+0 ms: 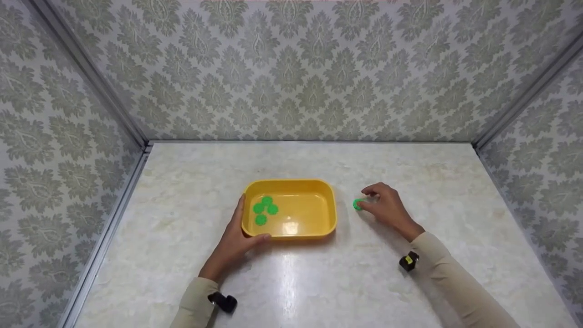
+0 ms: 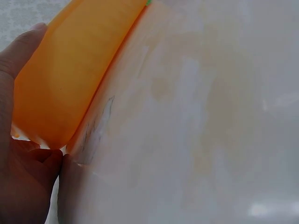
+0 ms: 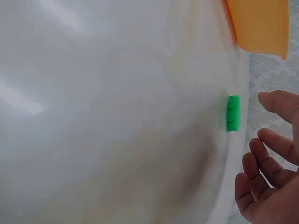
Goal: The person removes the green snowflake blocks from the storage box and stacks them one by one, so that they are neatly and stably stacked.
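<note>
A yellow rectangular tray [image 1: 314, 214] sits on the table, several small green discs [image 1: 261, 219] with notched edges lying in its left part. My left hand [image 1: 234, 239] holds the tray's near left corner, thumb at the front rim and fingers along the left side. In the left wrist view, the thumb and curled fingers are against the orange-looking tray wall [image 2: 65, 79]. One more green disc [image 3: 233, 113] lies on the table right of the tray. Over it hovers my right hand [image 1: 387, 207], its thumb and fingers spread apart with a gap to the disc in the right wrist view.
The pale marbled table [image 1: 182, 164] meets patterned walls [image 1: 291, 82] at the back and both sides, with grey metal strips along the edges. Each wrist carries a small black camera [image 1: 223, 302]. A light glare falls on the table in front of the tray.
</note>
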The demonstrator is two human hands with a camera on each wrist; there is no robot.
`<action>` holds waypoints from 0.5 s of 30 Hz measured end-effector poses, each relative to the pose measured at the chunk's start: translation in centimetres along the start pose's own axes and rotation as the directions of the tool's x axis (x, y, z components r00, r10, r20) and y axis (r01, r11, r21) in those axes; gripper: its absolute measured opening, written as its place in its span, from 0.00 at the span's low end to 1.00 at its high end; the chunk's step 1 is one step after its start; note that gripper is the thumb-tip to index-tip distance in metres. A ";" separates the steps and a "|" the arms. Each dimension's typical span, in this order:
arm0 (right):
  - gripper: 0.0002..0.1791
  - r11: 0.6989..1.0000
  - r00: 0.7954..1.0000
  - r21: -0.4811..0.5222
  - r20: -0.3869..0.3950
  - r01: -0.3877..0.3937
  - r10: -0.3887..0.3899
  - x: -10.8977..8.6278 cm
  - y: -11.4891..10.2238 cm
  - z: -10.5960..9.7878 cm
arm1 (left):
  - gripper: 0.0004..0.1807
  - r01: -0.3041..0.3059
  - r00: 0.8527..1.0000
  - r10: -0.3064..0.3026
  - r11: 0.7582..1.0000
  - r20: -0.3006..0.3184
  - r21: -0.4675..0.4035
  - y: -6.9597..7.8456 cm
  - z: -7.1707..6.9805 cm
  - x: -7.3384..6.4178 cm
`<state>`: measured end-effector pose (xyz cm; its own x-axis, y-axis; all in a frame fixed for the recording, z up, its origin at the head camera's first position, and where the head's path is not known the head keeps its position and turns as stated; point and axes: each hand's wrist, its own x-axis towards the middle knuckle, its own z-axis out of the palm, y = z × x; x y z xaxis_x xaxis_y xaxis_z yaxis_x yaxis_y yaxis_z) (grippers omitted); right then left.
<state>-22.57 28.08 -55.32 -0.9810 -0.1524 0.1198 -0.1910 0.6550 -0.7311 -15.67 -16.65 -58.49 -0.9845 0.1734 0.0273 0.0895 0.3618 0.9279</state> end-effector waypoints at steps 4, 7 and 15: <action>0.21 0.999 0.999 -0.004 -0.005 0.050 -0.050 0.3 -0.9 -0.3 | 0.75 -0.004 1.000 0.004 1.000 0.000 -0.006 0.0 0.0 0.0; 0.20 0.998 0.998 0.003 0.006 0.065 -0.065 0.6 -1.7 -0.3 | 0.75 -0.008 1.000 0.008 1.000 0.000 -0.007 0.0 0.0 0.0; 0.20 0.996 0.996 0.056 0.042 0.071 -0.073 1.1 -3.3 0.1 | 0.75 -0.020 1.000 0.020 1.000 -0.002 0.001 -0.1 0.0 0.0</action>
<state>-23.05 25.70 -52.84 -0.9622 -0.2309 0.1444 -0.2577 0.6005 -0.7569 -15.73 -16.68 -58.61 -0.9828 0.1787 0.0464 0.1091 0.3594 0.9268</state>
